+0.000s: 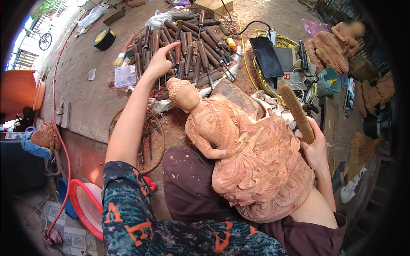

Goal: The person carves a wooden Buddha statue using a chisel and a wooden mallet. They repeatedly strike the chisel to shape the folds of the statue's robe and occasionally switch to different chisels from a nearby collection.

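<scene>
Across the person's lap, over dark brown trousers [188,181], a carved wooden statue [252,158] is lying tilted, its head pointing up and to the left and its broad, petalled base resting toward the lower right. A patterned dark sleeve [128,198] is covering the left upper arm, and off to that side a red-rimmed basin [73,190] is standing over patterned tiles.

The right hand [315,147] is gripping the lower end of a thick wooden stick [297,112], which is slanting up beside the statue. The left hand [160,64] is reaching out past the statue's head, unclenched, its index finger stretching forward; the other fingers are partly hidden, so whether they are touching a tool I cannot tell.

Just beyond that hand, many wooden-handled carving tools [202,53] are lying heaped together. A clear plastic box [125,76] is sitting at the heap's left edge, while a black phone [266,57] is leaning on the right, near a teal container [329,81]. Farther off on the right, another carved figure [329,51] is resting; at the far upper left, a bicycle [45,40] is standing.
</scene>
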`<action>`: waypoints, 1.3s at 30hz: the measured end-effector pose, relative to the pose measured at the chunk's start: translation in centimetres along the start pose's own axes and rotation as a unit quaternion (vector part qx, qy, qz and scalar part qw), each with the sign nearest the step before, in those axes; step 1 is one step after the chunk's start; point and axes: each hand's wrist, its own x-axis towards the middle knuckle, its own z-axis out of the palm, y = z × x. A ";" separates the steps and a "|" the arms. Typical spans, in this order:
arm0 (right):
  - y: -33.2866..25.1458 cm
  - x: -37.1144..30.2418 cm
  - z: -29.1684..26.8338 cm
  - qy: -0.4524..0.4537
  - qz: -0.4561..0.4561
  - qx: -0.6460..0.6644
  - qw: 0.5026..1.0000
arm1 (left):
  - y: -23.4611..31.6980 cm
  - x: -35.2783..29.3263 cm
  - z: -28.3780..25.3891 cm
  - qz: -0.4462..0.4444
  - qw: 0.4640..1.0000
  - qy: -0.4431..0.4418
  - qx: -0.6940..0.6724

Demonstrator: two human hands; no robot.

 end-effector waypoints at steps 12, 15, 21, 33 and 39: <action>-0.3 0.0 0.1 -0.003 0.024 0.016 1.000 | -6.0 -3.2 -3.8 -0.041 0.959 0.280 0.004; -0.6 -0.1 0.1 -0.002 0.046 0.035 0.998 | -6.3 -3.8 -4.0 -0.072 0.947 0.312 0.002; -0.2 0.0 0.0 -0.005 0.045 0.025 0.999 | -7.9 -4.6 -3.9 -0.072 0.926 0.369 0.031; -0.1 0.0 0.1 -0.004 0.058 0.041 0.997 | -9.4 -5.2 -2.5 -0.097 0.923 0.344 -0.143; 0.5 0.0 -0.1 0.002 0.047 0.017 0.999 | -9.8 -6.1 -1.6 -0.140 0.900 0.325 -0.254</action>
